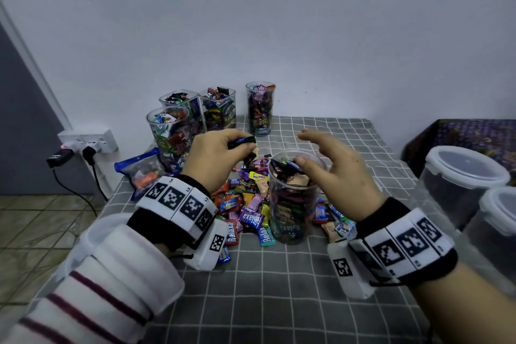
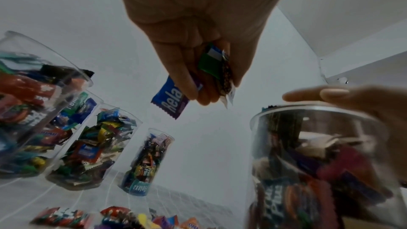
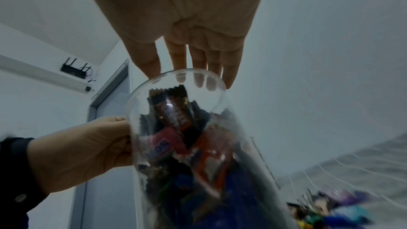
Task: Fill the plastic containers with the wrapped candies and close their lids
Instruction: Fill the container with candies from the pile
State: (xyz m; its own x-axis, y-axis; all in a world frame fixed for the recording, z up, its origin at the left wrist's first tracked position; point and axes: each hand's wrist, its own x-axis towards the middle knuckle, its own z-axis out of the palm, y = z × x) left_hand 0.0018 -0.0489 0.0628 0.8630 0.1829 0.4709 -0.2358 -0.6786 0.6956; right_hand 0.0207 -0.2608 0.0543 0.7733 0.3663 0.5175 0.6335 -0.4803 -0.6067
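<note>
A clear open container (image 1: 293, 198) stands mid-table, packed with wrapped candies nearly to its rim. My left hand (image 1: 245, 149) hovers just left of the rim and pinches several candies, among them a blue Relaxa wrapper (image 2: 170, 98) and a green one (image 2: 209, 63). My right hand (image 1: 310, 148) is over the container's mouth with straight fingers (image 3: 198, 62), its thumb at the rim, holding nothing. A loose pile of candies (image 1: 245, 198) lies on the checked cloth, left of and behind the container (image 3: 187, 137).
Several filled, lidless containers (image 1: 217, 109) stand at the back along the wall. Two lidded containers (image 1: 463, 176) sit off the table's right edge. A blue zip bag (image 1: 142, 170) lies at the left edge, near a wall socket with plugs (image 1: 89, 142).
</note>
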